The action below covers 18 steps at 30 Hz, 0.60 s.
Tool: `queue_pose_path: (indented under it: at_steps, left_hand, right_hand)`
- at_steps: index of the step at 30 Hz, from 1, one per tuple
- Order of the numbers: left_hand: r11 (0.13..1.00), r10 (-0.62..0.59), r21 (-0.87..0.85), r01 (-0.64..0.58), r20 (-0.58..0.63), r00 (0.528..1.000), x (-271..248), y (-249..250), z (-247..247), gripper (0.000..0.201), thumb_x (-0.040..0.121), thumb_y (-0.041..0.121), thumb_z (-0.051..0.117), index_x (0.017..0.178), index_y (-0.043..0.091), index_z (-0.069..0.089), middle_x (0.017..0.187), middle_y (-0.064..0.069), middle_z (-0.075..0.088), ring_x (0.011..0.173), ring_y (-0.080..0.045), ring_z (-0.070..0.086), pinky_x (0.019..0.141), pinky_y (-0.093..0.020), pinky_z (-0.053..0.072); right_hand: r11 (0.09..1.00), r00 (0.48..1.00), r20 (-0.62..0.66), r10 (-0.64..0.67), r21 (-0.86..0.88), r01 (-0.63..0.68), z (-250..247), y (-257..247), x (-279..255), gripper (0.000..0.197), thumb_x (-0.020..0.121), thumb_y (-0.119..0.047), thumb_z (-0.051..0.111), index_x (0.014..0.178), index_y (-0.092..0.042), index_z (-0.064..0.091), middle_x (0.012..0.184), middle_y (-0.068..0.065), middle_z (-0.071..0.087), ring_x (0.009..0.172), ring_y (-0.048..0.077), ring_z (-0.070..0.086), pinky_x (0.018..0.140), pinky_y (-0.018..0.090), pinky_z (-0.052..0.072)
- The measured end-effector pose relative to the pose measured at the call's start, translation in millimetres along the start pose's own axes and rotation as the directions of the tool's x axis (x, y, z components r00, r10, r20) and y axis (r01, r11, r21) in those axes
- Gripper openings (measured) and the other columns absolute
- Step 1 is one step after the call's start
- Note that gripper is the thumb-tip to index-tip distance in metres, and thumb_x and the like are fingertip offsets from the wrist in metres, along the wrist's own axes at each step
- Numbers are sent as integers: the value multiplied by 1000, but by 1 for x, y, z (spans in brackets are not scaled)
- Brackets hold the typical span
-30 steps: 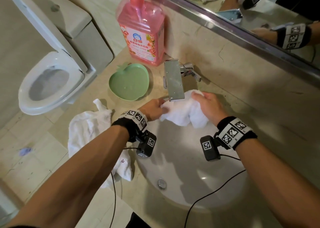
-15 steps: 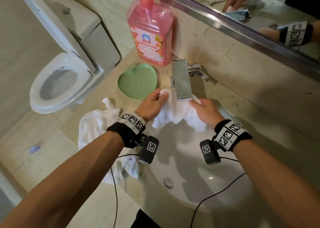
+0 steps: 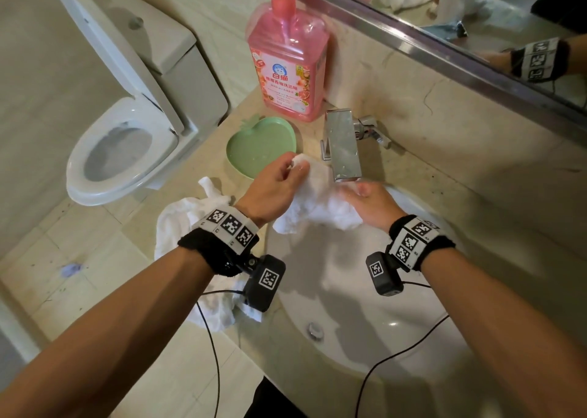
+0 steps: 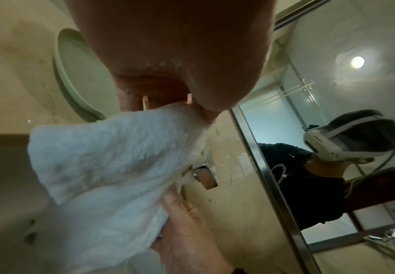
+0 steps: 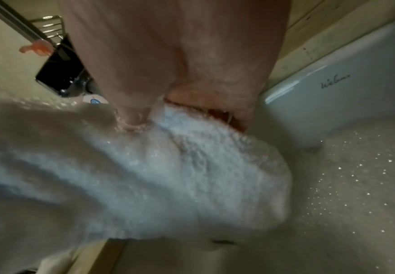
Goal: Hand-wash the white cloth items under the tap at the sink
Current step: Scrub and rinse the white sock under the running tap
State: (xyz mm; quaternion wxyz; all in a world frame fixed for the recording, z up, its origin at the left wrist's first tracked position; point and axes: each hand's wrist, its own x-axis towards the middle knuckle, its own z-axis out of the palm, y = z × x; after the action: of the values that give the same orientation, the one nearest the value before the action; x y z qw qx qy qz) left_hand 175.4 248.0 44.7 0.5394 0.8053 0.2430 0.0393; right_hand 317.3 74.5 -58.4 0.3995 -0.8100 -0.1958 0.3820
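Note:
A wet white cloth (image 3: 317, 204) hangs over the back of the white sink (image 3: 365, 322), just below the flat steel tap (image 3: 341, 144). My left hand (image 3: 276, 189) pinches its upper left corner; the left wrist view shows fingers and thumb closed on the cloth (image 4: 112, 166). My right hand (image 3: 371, 201) grips the cloth's right side under the spout, and the right wrist view shows the soaked cloth (image 5: 192, 176) bunched under its fingers. Another white cloth (image 3: 190, 227) lies crumpled on the counter left of the basin.
A green heart-shaped dish (image 3: 260, 146) sits left of the tap, with a pink detergent bottle (image 3: 287, 65) behind it. The mirror (image 3: 476, 14) runs along the wall. A toilet (image 3: 120, 150) stands at the left. Wrist-camera cables cross the basin.
Both hands have moved the cloth up and back toward the spout. The left hand has shifted to the cloth's upper left corner near the green dish; the right hand is now under the tap.

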Motion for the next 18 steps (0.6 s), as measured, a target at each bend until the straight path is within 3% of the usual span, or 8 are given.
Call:
queue_pose_path:
  at_steps: [2,3,5,8,13,14,16,18]
  left_hand:
    - [999,32,33,-32,11,999,-2,6,-3,26,105,27,43,98,7,58,91,-13,62,87,-29,59,82,-45,48]
    - [998,45,45,-46,16,999,-3,8,-5,25,105,27,43,96,8,57,87,-9,59,82,-25,57,79,-42,47]
    - [996,62,55,-63,18,998,-5,13,-8,25,105,28,43,93,10,56,82,-2,54,77,-17,52,73,-37,44]
    - [996,80,48,-80,13,997,-7,18,-13,25,105,30,43,91,13,55,81,-1,55,75,-16,53,70,-33,45]
    - [997,61,-50,-63,-25,998,-11,24,-20,37,101,39,44,103,5,57,100,-24,62,94,-41,60,86,-59,49]
    - [996,47,-77,-50,-37,998,-11,24,-23,38,101,40,44,105,5,57,102,-23,62,96,-41,61,88,-60,48]
    - [993,20,-118,-27,-57,998,-11,22,-26,38,100,40,45,108,5,58,104,-21,65,98,-41,62,89,-61,49]
    - [991,-7,-132,-1,-60,998,-11,18,-27,40,100,40,45,108,3,57,106,-23,64,99,-43,61,89,-63,48]
  right_hand:
    - [999,998,50,-49,-21,50,-1,0,-1,45,93,-52,64,103,-10,73,92,15,73,80,28,65,74,35,49]
    - [997,995,78,-63,-37,66,-1,1,-2,43,92,-50,65,96,-8,71,86,13,70,76,30,62,71,35,46]
    - [993,992,105,-62,-93,72,1,5,-2,40,91,-42,69,75,-9,54,70,6,49,64,21,45,62,32,34]
    - [976,996,79,-44,-207,60,6,9,-1,46,92,-36,70,65,-18,37,62,-1,32,57,16,31,55,32,23]
    - [982,993,48,112,-161,-103,5,10,1,46,90,-50,67,70,-17,42,73,0,37,71,18,39,62,33,25]
    - [982,990,28,140,-133,-135,3,12,2,43,89,-53,67,75,-15,51,78,-2,45,76,19,44,63,32,29]
    - [985,985,0,170,-28,-170,-3,13,1,56,84,-63,67,109,-13,64,109,-2,60,93,16,55,75,29,40]
    - [978,980,-32,194,80,-191,-8,11,-2,78,81,-70,65,137,-19,54,131,-7,50,110,13,50,91,31,39]
